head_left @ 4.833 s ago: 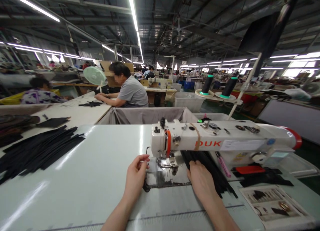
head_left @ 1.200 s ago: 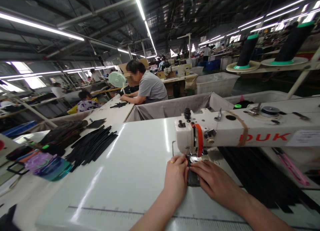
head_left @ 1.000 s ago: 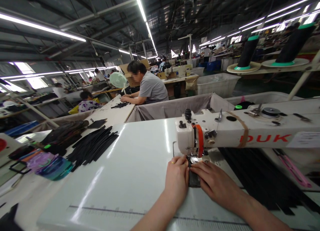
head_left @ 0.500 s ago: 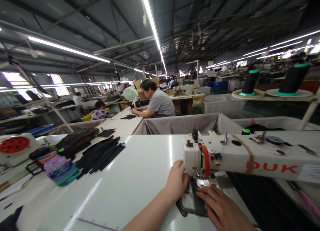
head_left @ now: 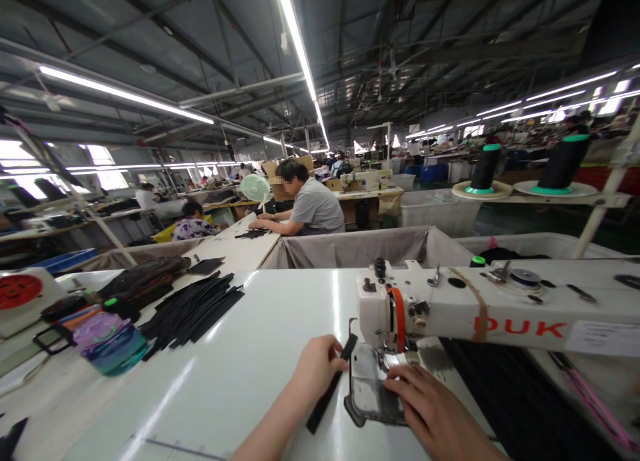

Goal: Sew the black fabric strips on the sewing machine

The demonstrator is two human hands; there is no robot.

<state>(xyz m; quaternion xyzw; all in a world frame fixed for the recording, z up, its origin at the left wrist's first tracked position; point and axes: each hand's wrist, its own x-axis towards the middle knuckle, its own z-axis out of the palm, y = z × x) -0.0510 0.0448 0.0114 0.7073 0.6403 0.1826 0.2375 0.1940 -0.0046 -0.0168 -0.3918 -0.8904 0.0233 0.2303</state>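
My left hand [head_left: 320, 366] pinches a narrow black fabric strip [head_left: 325, 402] between thumb and fingers, on the table left of the sewing machine's metal plate. The strip slants, its lower end toward me. My right hand [head_left: 425, 401] rests at the plate's right side, fingers stretched out by the presser foot; whether its fingertips touch a thread is too small to tell. A white sewing machine [head_left: 440, 311] with red lettering and an orange band stands over the metal plate [head_left: 367, 384]. Between my hands, the plate's left part lies bare.
At the left lies a fanned pile of black strips [head_left: 195, 311], beside a purple and blue container [head_left: 110, 344]. Two black thread cones [head_left: 485, 170] stand at upper right. Long black fabric [head_left: 520, 394] and pink-handled scissors [head_left: 597, 401] lie right. A co-worker [head_left: 313, 204] sits ahead.
My left hand has moved left, away from the needle area, and the black strip is now out on the table. My right hand has stayed beside the presser foot. The view has shifted slightly.
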